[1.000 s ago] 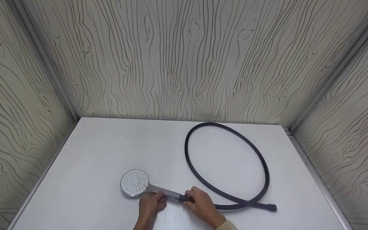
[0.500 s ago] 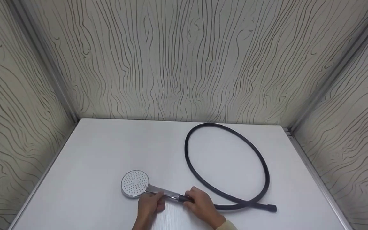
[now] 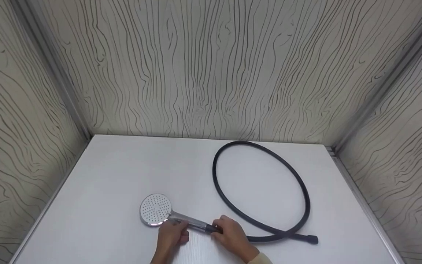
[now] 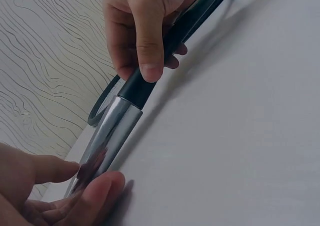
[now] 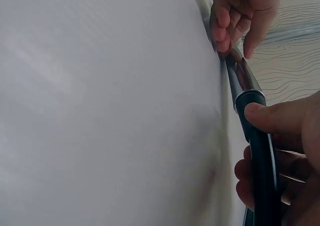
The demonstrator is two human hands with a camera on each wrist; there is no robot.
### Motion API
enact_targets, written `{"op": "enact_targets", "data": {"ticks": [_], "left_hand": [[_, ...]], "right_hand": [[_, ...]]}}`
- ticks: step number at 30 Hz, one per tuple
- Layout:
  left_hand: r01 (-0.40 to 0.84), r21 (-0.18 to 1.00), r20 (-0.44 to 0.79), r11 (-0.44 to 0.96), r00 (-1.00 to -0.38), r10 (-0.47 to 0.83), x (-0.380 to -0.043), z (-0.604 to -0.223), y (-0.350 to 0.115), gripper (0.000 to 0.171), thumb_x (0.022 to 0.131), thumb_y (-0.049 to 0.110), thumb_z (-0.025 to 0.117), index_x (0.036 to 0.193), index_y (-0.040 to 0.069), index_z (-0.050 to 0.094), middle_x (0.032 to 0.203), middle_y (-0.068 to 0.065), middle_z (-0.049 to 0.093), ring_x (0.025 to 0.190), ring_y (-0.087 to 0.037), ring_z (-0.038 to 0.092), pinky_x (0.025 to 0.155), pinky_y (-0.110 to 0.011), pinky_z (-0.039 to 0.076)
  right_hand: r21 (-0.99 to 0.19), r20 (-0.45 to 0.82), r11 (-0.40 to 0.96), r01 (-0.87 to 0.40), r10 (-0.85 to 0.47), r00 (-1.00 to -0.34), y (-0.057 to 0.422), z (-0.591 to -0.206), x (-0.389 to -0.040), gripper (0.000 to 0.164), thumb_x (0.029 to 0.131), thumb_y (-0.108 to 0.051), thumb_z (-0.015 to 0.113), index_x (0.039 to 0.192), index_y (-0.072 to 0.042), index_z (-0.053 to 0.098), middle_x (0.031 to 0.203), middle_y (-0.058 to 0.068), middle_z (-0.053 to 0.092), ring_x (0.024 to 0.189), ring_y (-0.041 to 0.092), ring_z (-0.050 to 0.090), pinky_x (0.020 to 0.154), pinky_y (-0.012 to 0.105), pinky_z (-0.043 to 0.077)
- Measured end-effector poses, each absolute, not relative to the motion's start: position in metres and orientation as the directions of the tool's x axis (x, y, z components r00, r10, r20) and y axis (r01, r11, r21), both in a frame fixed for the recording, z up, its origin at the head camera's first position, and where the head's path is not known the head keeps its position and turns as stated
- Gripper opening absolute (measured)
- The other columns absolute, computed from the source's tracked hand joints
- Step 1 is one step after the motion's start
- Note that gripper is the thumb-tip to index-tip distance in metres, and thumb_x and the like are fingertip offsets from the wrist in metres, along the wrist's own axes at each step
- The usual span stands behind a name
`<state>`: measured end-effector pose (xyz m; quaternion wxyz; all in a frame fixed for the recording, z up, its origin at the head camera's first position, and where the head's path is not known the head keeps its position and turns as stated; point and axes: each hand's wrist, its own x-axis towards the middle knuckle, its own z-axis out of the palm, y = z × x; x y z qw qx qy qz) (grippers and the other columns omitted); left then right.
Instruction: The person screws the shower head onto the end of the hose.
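A chrome shower head (image 3: 156, 209) with a round white dotted face lies toward the front of the table, its face up. My left hand (image 3: 171, 234) pinches its chrome handle (image 4: 112, 131) between thumb and fingers. At the handle's lower end, the black connector (image 4: 136, 90) of a black hose (image 3: 308, 198) meets the chrome. My right hand (image 3: 232, 236) grips that connector with the thumb along its top, seen also in the right wrist view. No gap shows between connector and handle in the left wrist view; any thread inside is hidden.
The hose loops across the right half of the white table (image 3: 123, 165) and crosses itself. Its free end (image 3: 311, 239) lies at the front right. Wood-patterned panels (image 3: 196, 73) stand behind and at both sides, with grey metal strips at the corners.
Both hands stay on the shower head and hose in nearly the same place. The fingers and the shower head shift only slightly; the hose loop keeps its shape.
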<state>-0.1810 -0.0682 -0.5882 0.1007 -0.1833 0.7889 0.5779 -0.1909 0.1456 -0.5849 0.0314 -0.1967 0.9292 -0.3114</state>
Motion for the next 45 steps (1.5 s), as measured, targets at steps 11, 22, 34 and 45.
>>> {"op": "enact_targets", "data": {"ticks": [11, 22, 34, 45], "left_hand": [[-0.395, 0.827, -0.348, 0.4, -0.919, -0.186, -0.184, -0.576, -0.071, 0.021, 0.091, 0.018, 0.058, 0.078, 0.004, 0.067, 0.06, 0.0, 0.063, 0.051, -0.009, 0.054, 0.05, -0.019, 0.042], [-0.29, 0.81, -0.176, 0.51, -0.949, -0.262, -0.187, -0.565, -0.068, 0.02, 0.089, 0.023, 0.064, 0.09, 0.004, 0.07, 0.075, -0.001, 0.068, 0.072, -0.014, 0.061, 0.065, -0.03, 0.052], [-0.173, 0.847, -0.032, 0.503, -0.96, -0.278, -0.19, -0.563, -0.065, 0.02, 0.09, 0.025, 0.067, 0.099, 0.008, 0.069, 0.095, -0.006, 0.073, 0.089, -0.02, 0.067, 0.081, -0.038, 0.059], [-0.09, 0.859, 0.053, 0.504, -0.964, -0.262, -0.191, -0.564, -0.063, 0.026, 0.09, 0.025, 0.069, 0.109, 0.007, 0.066, 0.114, -0.011, 0.069, 0.116, -0.032, 0.062, 0.102, -0.049, 0.052]], "right_hand": [[-0.587, 0.114, 0.728, -0.354, -0.359, -0.926, 0.155, -0.578, -0.193, 0.015, 0.085, -0.022, 0.073, 0.094, -0.01, 0.072, 0.08, -0.004, 0.061, 0.069, 0.001, 0.05, 0.057, 0.016, 0.046], [-0.578, 0.125, 0.737, -0.351, -0.345, -0.93, 0.161, -0.566, -0.196, 0.018, 0.09, -0.025, 0.068, 0.098, -0.008, 0.07, 0.085, -0.001, 0.063, 0.076, 0.011, 0.058, 0.062, 0.019, 0.051], [-0.564, 0.133, 0.753, -0.34, -0.323, -0.937, 0.163, -0.557, -0.201, 0.024, 0.094, -0.03, 0.063, 0.102, -0.009, 0.069, 0.089, -0.001, 0.063, 0.081, 0.014, 0.059, 0.066, 0.023, 0.052], [-0.546, 0.196, 0.751, -0.372, -0.317, -0.928, 0.166, -0.557, -0.201, 0.025, 0.095, -0.029, 0.062, 0.105, -0.007, 0.068, 0.094, 0.0, 0.064, 0.088, 0.019, 0.06, 0.072, 0.029, 0.055]]}}
